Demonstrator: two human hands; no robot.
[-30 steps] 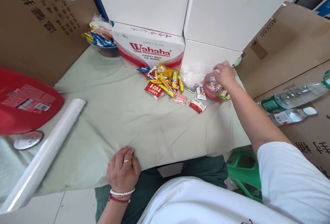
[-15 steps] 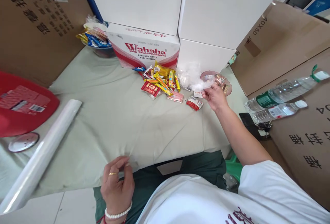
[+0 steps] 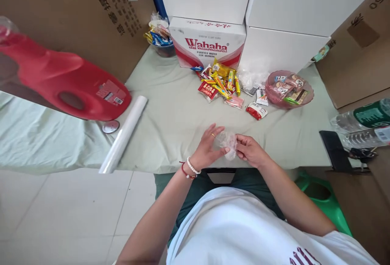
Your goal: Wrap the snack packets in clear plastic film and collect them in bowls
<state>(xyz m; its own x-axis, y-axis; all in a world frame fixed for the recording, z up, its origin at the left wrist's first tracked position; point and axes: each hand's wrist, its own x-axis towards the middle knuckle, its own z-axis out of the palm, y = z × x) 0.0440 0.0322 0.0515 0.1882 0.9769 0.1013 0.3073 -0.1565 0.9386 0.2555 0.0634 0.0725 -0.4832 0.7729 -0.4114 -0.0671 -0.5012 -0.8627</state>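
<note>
A piece of crumpled clear plastic film (image 3: 230, 145) is held above the near edge of the table, pinched at its right side by my right hand (image 3: 250, 151). My left hand (image 3: 209, 147) is at the film's left side, fingers spread, its thumb tip against the film. More clear plastic film (image 3: 251, 79) lies bunched in front of the white boxes. Left of that bunch is a heap of wrapped snacks (image 3: 222, 80), and a red and white packet (image 3: 256, 110) lies nearer to me. At the right stands a pink transparent bowl (image 3: 309, 98) with packaged snacks inside.
A Wahaha carton (image 3: 210, 45) and white boxes stand at the back. To the left are a red jug (image 3: 88, 86), a white roll (image 3: 124, 133) and a snack bowl (image 3: 164, 49). Water bottles (image 3: 370, 114) and a black phone-like object (image 3: 329, 147) lie at the right.
My right hand has come back from the film bunch with one piece of clear film. My left hand has risen from the table edge to meet it. The view has shifted.
</note>
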